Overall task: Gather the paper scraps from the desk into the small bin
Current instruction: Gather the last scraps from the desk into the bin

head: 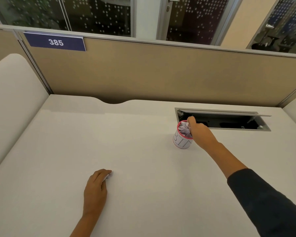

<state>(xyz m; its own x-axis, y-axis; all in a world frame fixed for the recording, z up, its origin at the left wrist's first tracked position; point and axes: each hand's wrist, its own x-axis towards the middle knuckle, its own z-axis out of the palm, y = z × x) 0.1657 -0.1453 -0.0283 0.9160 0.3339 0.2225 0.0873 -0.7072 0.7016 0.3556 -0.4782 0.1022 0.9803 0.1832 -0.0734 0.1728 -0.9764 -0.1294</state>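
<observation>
- Small white paper bin with a pink rim (182,142) stands on the white desk (126,151), crumpled scraps (184,128) inside.
- Right hand (199,130) at its rim, grip curled on those scraps.
- Left hand (96,187), well left of the bin, pinches a white scrap (108,176).

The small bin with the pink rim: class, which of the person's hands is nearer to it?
Right. The right hand is at the small bin, over its rim; the left hand rests far away on the near desk.

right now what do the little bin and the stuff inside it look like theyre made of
The small bin looks like a white paper or thin card cup, matte, with hand-drawn letters and a pink rim; plastic is possible. The scraps inside are crumpled white paper, creased and sharply folded, under the right hand.
</observation>
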